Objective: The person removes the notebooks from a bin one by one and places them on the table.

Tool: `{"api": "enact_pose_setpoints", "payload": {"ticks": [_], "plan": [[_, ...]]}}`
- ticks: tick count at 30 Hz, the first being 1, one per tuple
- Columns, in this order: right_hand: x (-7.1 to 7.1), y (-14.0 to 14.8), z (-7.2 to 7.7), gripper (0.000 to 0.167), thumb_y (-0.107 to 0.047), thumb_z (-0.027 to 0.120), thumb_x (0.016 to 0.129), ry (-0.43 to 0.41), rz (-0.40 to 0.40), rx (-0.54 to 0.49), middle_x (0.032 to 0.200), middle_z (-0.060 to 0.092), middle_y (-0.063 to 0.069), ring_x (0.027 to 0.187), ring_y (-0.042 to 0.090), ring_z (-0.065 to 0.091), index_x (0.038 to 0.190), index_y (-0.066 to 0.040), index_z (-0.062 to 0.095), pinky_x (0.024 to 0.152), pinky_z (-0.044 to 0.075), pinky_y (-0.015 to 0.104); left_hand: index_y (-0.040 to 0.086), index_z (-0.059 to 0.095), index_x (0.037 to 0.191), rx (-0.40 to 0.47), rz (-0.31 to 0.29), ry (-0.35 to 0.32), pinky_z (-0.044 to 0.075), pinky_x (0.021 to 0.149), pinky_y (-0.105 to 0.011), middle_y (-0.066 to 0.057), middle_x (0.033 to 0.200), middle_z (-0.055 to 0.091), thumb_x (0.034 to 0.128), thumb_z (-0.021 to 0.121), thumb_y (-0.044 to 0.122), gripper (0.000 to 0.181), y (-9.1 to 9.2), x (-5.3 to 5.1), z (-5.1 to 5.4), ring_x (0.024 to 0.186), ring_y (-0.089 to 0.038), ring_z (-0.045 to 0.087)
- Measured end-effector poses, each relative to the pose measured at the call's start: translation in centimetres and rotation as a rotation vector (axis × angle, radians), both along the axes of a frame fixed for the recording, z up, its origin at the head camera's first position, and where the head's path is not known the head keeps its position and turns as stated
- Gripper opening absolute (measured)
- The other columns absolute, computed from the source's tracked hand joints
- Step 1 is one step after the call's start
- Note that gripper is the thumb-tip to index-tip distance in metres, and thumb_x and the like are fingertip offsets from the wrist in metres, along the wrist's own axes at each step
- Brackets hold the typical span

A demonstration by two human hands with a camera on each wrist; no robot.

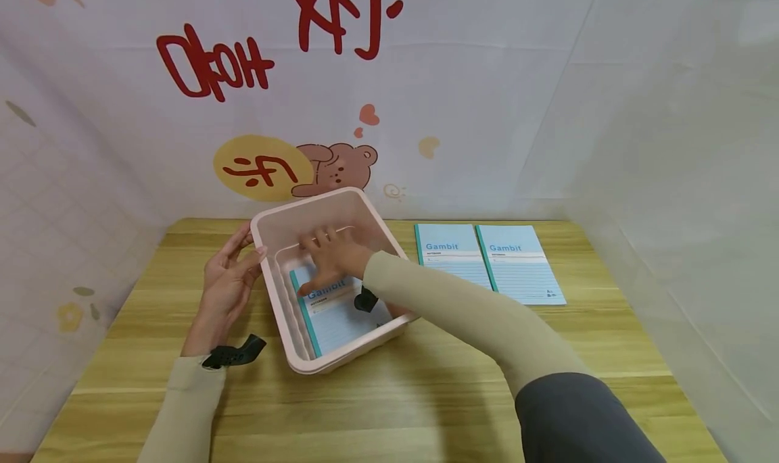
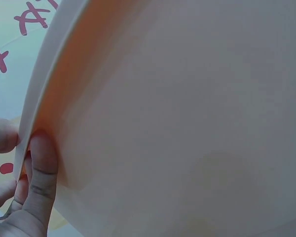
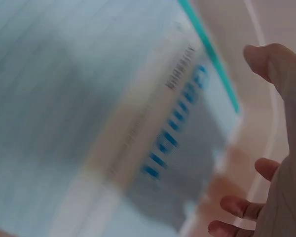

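Note:
A pale pink plastic bin (image 1: 275, 307) sits at an angle on the table, its far corner near the backdrop. My left hand (image 1: 228, 280) pinches the bin's left rim; in the left wrist view the thumb and fingers lie on either side of the rim (image 2: 45, 74). Inside the bin lies a light blue notebook (image 1: 349, 324) marked "Gambit", with a green spine. My right hand (image 1: 335, 255) reaches into the bin over the notebook's upper part, its fingers spread. In the right wrist view, nothing is between those fingers, and the notebook (image 3: 89, 98) appears slightly blurred.
Right of the bin, two matching notebooks, a left one (image 1: 452, 247) and a right one (image 1: 521, 267), lie side by side on the wood-grain table (image 1: 365, 416). A white printed backdrop (image 1: 487, 98) rises behind the table, and white sheets flank it.

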State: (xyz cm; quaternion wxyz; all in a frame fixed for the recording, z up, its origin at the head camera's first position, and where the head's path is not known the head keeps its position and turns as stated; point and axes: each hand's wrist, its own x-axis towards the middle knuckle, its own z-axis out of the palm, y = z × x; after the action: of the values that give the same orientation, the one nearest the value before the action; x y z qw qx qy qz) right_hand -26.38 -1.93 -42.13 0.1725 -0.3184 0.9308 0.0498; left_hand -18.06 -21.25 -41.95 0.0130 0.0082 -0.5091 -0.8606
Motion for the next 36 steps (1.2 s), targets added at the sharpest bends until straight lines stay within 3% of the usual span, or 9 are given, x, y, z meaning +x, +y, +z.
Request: {"api": "enact_pose_setpoints", "payload": {"ticks": [3,7,15,22,30,36], "plan": [[0.4,-0.2,-0.5,0.101,-0.085,0.057,0.081,-0.026,-0.005,-0.019,0.164,0.027,0.003,0.15,0.025,0.025,0.158,-0.029,0.024,0.126,0.03,0.056,0.004,0.031,0.16,0.013,0.0,0.0,0.062,0.084,-0.018,-0.002,0.127,0.042,0.0961,0.065,-0.005,0.073,0.1,0.0,0.0,0.101,-0.008,0.065],[0.9,-0.4,-1.3,0.094,-0.084,0.059,0.081,-0.031,0.009,-0.04,0.155,0.035,0.002,0.144,0.022,0.031,0.152,-0.028,0.035,0.119,0.038,0.057,0.003,0.032,0.16,0.012,0.008,-0.008,0.062,0.083,-0.018,-0.002,0.125,0.043,0.0958,0.066,-0.005,0.073,0.1,0.0,-0.1,0.1,-0.008,0.064],[1.4,-0.9,-2.4,0.088,-0.088,0.057,0.078,0.027,0.039,0.008,0.15,0.038,0.002,0.137,0.02,0.035,0.14,-0.027,0.041,0.106,0.05,0.054,0.001,0.033,0.159,0.026,0.01,-0.005,0.062,0.083,-0.019,-0.003,0.124,0.044,0.0957,0.065,-0.007,0.071,0.0,0.1,-0.2,0.1,-0.008,0.063],[1.5,-1.1,-2.3,0.095,-0.086,0.059,0.078,0.076,0.016,0.028,0.151,0.038,0.004,0.138,0.022,0.036,0.145,-0.023,0.036,0.103,0.054,0.055,0.002,0.032,0.159,0.013,0.01,0.003,0.062,0.085,-0.019,-0.002,0.126,0.043,0.0954,0.066,-0.005,0.073,0.1,-0.1,-0.1,0.101,-0.008,0.063],[1.6,-1.1,-2.2,0.083,-0.084,0.06,0.079,0.071,0.01,0.004,0.143,0.041,0.003,0.13,0.021,0.04,0.134,-0.026,0.041,0.095,0.057,0.052,0.0,0.03,0.159,0.027,0.006,0.038,0.062,0.083,-0.018,-0.004,0.127,0.045,0.0957,0.064,-0.007,0.073,0.0,-0.1,-0.3,0.1,-0.008,0.067],[1.5,-1.3,-2.2,0.096,-0.09,0.058,0.075,0.108,0.017,0.045,0.141,0.041,0.003,0.127,0.02,0.039,0.14,-0.022,0.038,0.094,0.056,0.048,0.0,0.031,0.159,0.034,0.007,0.043,0.062,0.084,-0.018,-0.004,0.126,0.045,0.0957,0.064,-0.007,0.072,0.0,0.0,-0.3,0.102,-0.009,0.066]]}}
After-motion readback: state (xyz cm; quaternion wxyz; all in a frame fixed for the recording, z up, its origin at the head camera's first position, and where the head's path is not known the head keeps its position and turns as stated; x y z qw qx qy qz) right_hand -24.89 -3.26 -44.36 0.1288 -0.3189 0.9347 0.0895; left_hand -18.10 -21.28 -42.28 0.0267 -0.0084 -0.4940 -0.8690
